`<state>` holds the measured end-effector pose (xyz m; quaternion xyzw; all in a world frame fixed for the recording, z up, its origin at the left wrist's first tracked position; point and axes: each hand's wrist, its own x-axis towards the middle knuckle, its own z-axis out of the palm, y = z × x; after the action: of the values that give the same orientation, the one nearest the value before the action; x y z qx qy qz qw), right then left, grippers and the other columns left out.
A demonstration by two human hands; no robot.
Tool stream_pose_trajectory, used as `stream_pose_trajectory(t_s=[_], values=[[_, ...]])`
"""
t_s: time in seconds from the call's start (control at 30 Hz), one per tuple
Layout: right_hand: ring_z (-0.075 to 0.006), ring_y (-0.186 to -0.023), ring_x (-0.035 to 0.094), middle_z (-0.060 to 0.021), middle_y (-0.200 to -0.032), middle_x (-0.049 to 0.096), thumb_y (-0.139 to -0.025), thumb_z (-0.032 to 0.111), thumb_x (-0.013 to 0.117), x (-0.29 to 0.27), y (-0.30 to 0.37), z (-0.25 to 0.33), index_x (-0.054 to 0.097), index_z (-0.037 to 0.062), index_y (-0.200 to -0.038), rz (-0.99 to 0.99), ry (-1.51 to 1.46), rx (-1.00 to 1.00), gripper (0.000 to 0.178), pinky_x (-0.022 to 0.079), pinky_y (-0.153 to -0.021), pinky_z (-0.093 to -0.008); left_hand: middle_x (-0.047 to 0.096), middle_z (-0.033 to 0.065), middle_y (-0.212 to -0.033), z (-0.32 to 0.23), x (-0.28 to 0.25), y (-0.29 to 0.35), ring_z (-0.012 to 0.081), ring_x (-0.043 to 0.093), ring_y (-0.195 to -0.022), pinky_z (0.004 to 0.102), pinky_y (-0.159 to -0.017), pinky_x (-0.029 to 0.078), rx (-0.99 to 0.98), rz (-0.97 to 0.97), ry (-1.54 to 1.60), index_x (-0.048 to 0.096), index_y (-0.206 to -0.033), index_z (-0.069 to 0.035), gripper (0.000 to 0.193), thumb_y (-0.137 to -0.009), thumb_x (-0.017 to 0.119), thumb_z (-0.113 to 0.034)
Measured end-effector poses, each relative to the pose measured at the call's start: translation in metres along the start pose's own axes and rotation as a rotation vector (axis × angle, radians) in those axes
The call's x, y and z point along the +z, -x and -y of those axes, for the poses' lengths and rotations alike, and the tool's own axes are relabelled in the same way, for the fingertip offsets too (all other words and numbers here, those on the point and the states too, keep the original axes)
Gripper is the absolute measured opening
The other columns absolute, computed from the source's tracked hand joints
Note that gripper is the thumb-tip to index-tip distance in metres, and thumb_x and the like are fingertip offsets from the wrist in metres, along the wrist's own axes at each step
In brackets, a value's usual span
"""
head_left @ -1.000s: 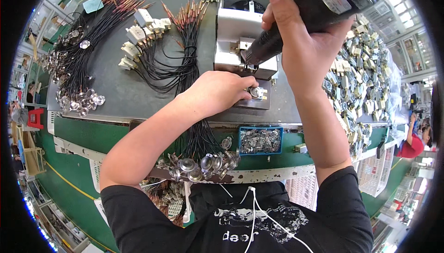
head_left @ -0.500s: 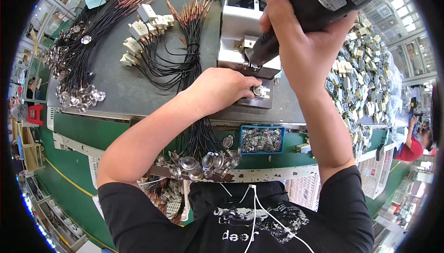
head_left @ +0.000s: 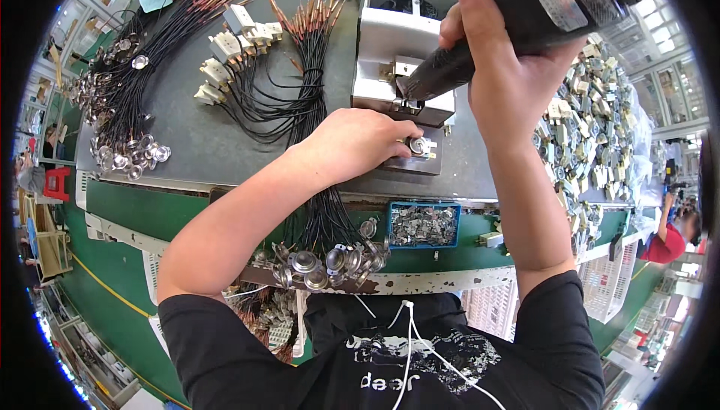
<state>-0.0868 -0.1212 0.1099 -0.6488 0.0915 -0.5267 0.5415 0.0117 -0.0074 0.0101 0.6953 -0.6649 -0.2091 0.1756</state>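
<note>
The small round metal part (head_left: 418,147) sits on a flat metal block (head_left: 426,168) near the front of the grey worktable (head_left: 196,136), with pale tabs sticking out at its right side. The person's left hand (head_left: 363,140) has it at its left edge, thumb and forefinger nearly together in a pinch and the other fingers curled under. Just beyond stands a stepped metal fixture (head_left: 396,35), a little cream-coloured block (head_left: 407,66) on its lower step. A black power tool (head_left: 534,11) slants down to that spot, its narrow nose beside the cream-coloured block; from here I can't tell exactly what the tip touches. The right hand (head_left: 514,73) is wrapped firmly round the tool's body. To the left of the fixture lies a tied bundle of black wires (head_left: 309,103), copper-coloured ends fanned at the far side, white connectors (head_left: 229,46) spread to its left, and round metal caps (head_left: 330,261) hanging over the near edge. Further left there's a second wire bundle (head_left: 131,114). A blue tray (head_left: 388,234) of small metal pieces sits near the front edge, and a big heap of cream and grey parts (head_left: 581,136) covers the right side. Past that, someone in a red top (head_left: 663,243) is off to the right.
</note>
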Motion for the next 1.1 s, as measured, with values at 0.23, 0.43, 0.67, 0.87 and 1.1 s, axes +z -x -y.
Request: stream_pose_trajectory(t_s=[0.23,0.43,0.67,0.87,1.1], values=[[-0.0125,-0.064,0.066,-0.0057,-0.084,0.069,-0.086,-0.006,0.075,0.007,-0.033,-0.043,0.061,0.0005,-0.104,0.391,-0.794,-0.593,0.024,0.052,-0.057,-0.0255,0.075,0.0116,-0.097,0.002,0.005,-0.003,0.0313,0.072,-0.096,0.0449,-0.083,0.057,0.06,-0.074,-0.003,0.071,-0.124,-0.018,0.034,-0.093,0.068,-0.033],[-0.0125,-0.067,0.066,-0.0066,-0.087,0.069,-0.091,-0.002,0.072,0.002,-0.01,-0.007,0.062,-0.0009,-0.105,0.079,-0.005,-0.057,0.018,0.052,-0.06,-0.0247,0.075,0.0104,-0.098,0.002,0.004,0.002,0.031,0.072,-0.094,0.0436,-0.081,0.057,0.071,-0.097,-0.011,0.073,-0.123,-0.018,0.033,-0.093,0.068,-0.033],[-0.016,-0.062,0.065,-0.0156,-0.095,0.07,-0.096,0.0,0.067,-0.034,0.001,0.004,0.059,-0.0073,-0.12,0.201,-0.139,-0.109,0.026,0.054,-0.056,-0.0301,0.075,0.0115,-0.097,0.005,0.007,0.001,0.0322,0.071,-0.094,0.044,-0.082,0.056,0.077,-0.105,0.001,0.074,-0.118,-0.017,0.03,-0.096,0.065,-0.035],[-0.0159,-0.063,0.063,-0.0173,-0.1,0.068,-0.098,-0.003,0.065,-0.048,0.014,0.003,0.018,0.0051,-0.161,0.225,-0.188,-0.109,0.079,0.054,-0.058,-0.0315,0.075,0.0105,-0.1,0.001,-0.002,-0.002,0.0326,0.07,-0.097,0.0449,-0.083,0.055,0.049,-0.009,-0.015,0.066,-0.125,-0.018,0.032,-0.099,0.062,-0.037],[-0.0159,-0.062,0.063,-0.0153,-0.096,0.068,-0.097,-0.006,0.064,-0.056,0.019,-0.008,0.0,0.0109,-0.165,0.209,-0.097,-0.054,0.095,0.053,-0.057,-0.0308,0.074,0.0096,-0.098,-0.004,-0.006,-0.002,0.0318,0.071,-0.096,0.0444,-0.081,0.056,0.035,0.014,-0.053,0.064,-0.126,-0.019,0.031,-0.1,0.061,-0.036]])
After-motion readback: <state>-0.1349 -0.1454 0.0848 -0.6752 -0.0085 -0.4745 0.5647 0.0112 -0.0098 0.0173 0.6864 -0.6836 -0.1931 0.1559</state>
